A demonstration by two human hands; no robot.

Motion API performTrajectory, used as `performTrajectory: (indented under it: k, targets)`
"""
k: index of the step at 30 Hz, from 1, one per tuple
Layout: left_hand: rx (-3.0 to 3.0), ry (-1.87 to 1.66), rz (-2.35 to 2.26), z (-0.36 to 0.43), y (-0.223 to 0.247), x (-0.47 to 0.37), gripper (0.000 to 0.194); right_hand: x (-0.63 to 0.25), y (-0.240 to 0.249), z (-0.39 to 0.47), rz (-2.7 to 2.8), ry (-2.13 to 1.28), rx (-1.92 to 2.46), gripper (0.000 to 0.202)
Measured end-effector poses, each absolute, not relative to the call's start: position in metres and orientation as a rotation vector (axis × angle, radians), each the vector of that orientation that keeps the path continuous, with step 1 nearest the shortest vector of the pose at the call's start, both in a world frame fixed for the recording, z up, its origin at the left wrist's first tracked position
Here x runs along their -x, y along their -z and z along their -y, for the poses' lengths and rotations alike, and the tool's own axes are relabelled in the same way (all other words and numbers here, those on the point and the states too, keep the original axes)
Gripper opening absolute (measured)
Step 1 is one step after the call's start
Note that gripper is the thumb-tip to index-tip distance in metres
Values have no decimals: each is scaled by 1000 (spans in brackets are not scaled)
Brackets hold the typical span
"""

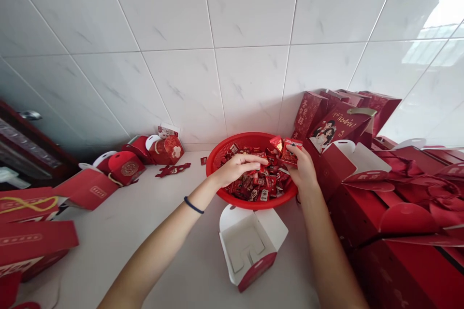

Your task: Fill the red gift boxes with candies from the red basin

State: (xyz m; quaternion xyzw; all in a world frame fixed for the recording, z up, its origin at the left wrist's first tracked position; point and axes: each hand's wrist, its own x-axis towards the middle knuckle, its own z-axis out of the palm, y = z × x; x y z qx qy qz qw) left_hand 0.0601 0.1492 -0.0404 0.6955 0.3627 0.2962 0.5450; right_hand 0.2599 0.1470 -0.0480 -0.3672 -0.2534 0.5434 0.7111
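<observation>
from where i stand, taking the basket as the middle of a clock with twelve at the tiled wall [250, 87], the right hand [301, 166] is at three, its fingers closed round a red packet [290, 154] with a dark figure printed on it. the packet tilts, its printed face turned toward seven or so; fingers cover too much of it to tell its long axis. a shiny gold-and-red wrapper [276, 143] shows just beside it, toward ten. the left hand [235, 169] reaches in from eight, fingertips bunched together over the wrapped sweets [250, 188]; whether they grip one i cannot tell. the red basket [213, 160] looks widest from nine to three. at six, just beside its rim, an open box [241, 246] sits on the white counter [181, 251], white inside, mouth upward, flaps spread toward eleven and one, its red panel facing five; its longer run seems to go from eleven to five. as for writing, a red gift bag [339, 125] at two has a slanting gold line above a cartoon couple, and i cannot read it. some wrappers have pale labels with dark characters, too small for me. the red box [89, 188] at nine has a pale framed line, also illegible.
</observation>
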Motion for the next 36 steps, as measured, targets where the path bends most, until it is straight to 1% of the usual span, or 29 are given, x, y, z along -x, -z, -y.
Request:
performTrajectory:
  k: [4, 8, 10, 14, 17, 21, 26, 30, 34, 36]
  targets:
    - [-1632, -680, -834, -117, 33, -43, 31, -255, 25, -120, 734, -1204, 785, 22]
    - [-1753, -472, -823, -76, 20, -33, 51, -248, 5, -88, 953, -1239, 750, 20]
    - [-1921, -338, -872, -59, 16, -33, 55, -246, 0, -74, 1070, -1268, 754, 19]
    - [-2242, -173, -958, -37, 16, -32, 44, -250, -5, -50, 1271, -1321, 815, 22]
    - [-2277, -247, -953, -31, 19, -28, 43, -257, -9, -35, 1399, -1292, 871, 21]
    - [-2176, -311, -934, -26, 19, -22, 43, -266, -14, -20, 1581, -1219, 934, 18]
    - [-2296, -383, -1004, -22, 12, -14, 25, -262, -10, -19, 1675, -1228, 1001, 14]
    - [-2374, -361, -1133, -19, 7, -5, 31, -250, 2, -22, 1838, -1125, 1049, 12]
    - [-2354, -225, -1172, -17, 8, 2, 31, -235, 10, -25, 2107, -1082, 1104, 18]
    - [-2317, -168, -1188, -16, 8, 3, 31, -230, 13, -26, 2118, -1054, 1138, 21]
